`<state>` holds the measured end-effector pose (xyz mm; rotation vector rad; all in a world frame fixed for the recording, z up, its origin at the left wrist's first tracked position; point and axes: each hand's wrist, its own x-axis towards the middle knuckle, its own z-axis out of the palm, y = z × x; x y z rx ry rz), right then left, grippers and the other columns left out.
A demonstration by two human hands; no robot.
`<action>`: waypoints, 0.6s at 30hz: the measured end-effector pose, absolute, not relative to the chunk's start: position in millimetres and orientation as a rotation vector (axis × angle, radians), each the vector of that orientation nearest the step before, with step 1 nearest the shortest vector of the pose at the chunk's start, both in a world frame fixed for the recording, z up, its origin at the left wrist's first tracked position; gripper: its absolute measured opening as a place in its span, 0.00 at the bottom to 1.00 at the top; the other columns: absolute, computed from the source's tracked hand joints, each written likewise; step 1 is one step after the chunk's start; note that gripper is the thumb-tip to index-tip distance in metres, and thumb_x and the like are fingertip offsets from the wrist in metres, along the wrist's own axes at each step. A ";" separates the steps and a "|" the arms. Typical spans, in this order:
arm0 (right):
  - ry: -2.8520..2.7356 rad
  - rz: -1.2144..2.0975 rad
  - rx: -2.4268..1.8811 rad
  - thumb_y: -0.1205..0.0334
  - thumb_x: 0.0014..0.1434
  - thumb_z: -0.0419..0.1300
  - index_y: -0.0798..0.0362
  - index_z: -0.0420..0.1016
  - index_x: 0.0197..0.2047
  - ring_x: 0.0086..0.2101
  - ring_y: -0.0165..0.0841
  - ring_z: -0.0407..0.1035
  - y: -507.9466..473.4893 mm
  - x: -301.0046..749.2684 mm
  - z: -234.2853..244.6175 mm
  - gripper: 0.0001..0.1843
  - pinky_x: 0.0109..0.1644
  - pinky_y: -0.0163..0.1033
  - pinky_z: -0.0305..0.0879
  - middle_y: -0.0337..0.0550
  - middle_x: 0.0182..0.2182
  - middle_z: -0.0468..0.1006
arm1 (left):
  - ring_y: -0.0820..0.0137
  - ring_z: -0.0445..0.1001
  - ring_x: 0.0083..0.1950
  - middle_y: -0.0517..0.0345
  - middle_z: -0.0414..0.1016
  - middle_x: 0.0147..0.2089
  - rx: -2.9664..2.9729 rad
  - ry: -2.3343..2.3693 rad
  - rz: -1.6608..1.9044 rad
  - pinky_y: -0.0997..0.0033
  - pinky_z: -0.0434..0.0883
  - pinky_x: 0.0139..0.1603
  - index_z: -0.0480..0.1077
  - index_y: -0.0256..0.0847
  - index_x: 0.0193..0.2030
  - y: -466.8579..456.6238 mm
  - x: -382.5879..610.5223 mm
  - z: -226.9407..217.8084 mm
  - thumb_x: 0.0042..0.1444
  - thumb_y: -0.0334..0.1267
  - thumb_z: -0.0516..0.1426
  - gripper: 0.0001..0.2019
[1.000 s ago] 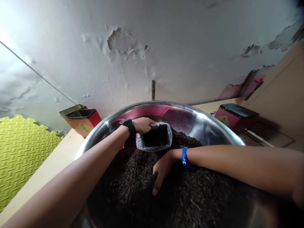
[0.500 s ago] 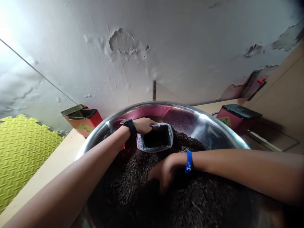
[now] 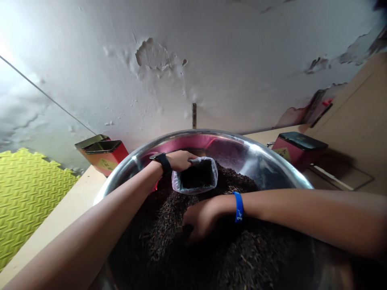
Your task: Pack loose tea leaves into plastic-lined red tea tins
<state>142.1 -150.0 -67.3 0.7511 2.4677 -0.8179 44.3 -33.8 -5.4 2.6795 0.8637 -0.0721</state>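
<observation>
A large, shiny metal basin holds a heap of dark loose tea leaves. Inside it, a container lined with clear plastic stands on the heap with its opening facing up; its inside is dark. My left hand, with a black watch at the wrist, is closed on the liner's far left rim. Closer to me, my right hand is down in the leaves, palm lowered and fingers curving in. A blue band circles that wrist. Shadow and leaves hide the right fingertips.
Left of the basin stands an open red tin beside another tin. A red tin with a dark top sits on the right. Behind is a wall with peeling paint. Yellow foam matting lies at the left.
My right hand has shifted slightly left through the leaves. My left hand stays on the container's rim. The whole view has slid a little.
</observation>
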 end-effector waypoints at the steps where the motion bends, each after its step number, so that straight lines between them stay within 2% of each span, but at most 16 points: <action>1: 2.487 -0.823 0.715 0.51 0.50 0.53 0.59 0.73 0.37 0.24 0.30 0.64 -150.8 142.2 -67.2 0.20 0.27 0.34 0.57 0.42 0.27 0.73 | 0.68 0.68 0.44 0.63 0.71 0.51 2.685 0.859 -0.065 0.71 0.62 0.47 0.65 0.53 0.53 -33.2 44.3 -5.8 0.51 0.35 0.47 0.22; 3: 2.523 -0.822 0.640 0.60 0.51 0.53 0.59 0.72 0.40 0.26 0.28 0.64 -152.2 142.6 -67.5 0.15 0.29 0.33 0.57 0.42 0.30 0.74 | 0.68 0.68 0.45 0.63 0.70 0.51 2.693 0.859 -0.059 0.70 0.61 0.48 0.65 0.53 0.53 -32.1 44.6 -6.2 0.52 0.35 0.48 0.21; 5: 2.565 -0.834 0.596 0.65 0.51 0.52 0.59 0.71 0.42 0.28 0.28 0.64 -152.8 143.7 -68.3 0.16 0.31 0.32 0.58 0.43 0.33 0.74 | 0.68 0.69 0.44 0.62 0.70 0.51 2.695 0.861 -0.062 0.71 0.61 0.47 0.65 0.53 0.53 -31.3 44.8 -6.4 0.52 0.35 0.48 0.21; 8: 2.610 -0.881 0.578 0.69 0.49 0.52 0.59 0.68 0.47 0.30 0.28 0.64 -151.9 146.2 -69.3 0.19 0.33 0.31 0.58 0.43 0.37 0.74 | 0.69 0.69 0.44 0.63 0.70 0.51 2.701 0.848 -0.063 0.71 0.61 0.47 0.65 0.53 0.53 -30.3 44.4 -6.9 0.53 0.35 0.47 0.21; 13: 2.624 -0.924 0.531 0.73 0.49 0.51 0.60 0.64 0.53 0.28 0.27 0.64 -149.0 148.4 -70.0 0.25 0.33 0.30 0.59 0.44 0.37 0.74 | 0.69 0.69 0.44 0.64 0.70 0.51 2.705 0.838 -0.053 0.71 0.62 0.47 0.64 0.55 0.53 -30.1 43.6 -8.0 0.53 0.35 0.47 0.21; 16: 2.690 -0.921 0.462 0.75 0.47 0.51 0.62 0.66 0.51 0.36 0.30 0.65 -146.7 148.3 -69.5 0.25 0.38 0.31 0.60 0.48 0.43 0.72 | 0.69 0.69 0.44 0.64 0.70 0.51 2.711 0.847 -0.062 0.72 0.62 0.46 0.64 0.54 0.53 -31.8 43.8 -7.0 0.53 0.35 0.47 0.21; 18: 2.704 -0.918 0.407 0.76 0.45 0.51 0.62 0.69 0.47 0.39 0.32 0.65 -145.3 148.6 -67.2 0.23 0.40 0.31 0.60 0.48 0.43 0.71 | 0.70 0.69 0.43 0.64 0.71 0.51 2.707 0.848 -0.073 0.73 0.62 0.46 0.64 0.53 0.54 -33.5 44.1 -5.7 0.53 0.34 0.47 0.21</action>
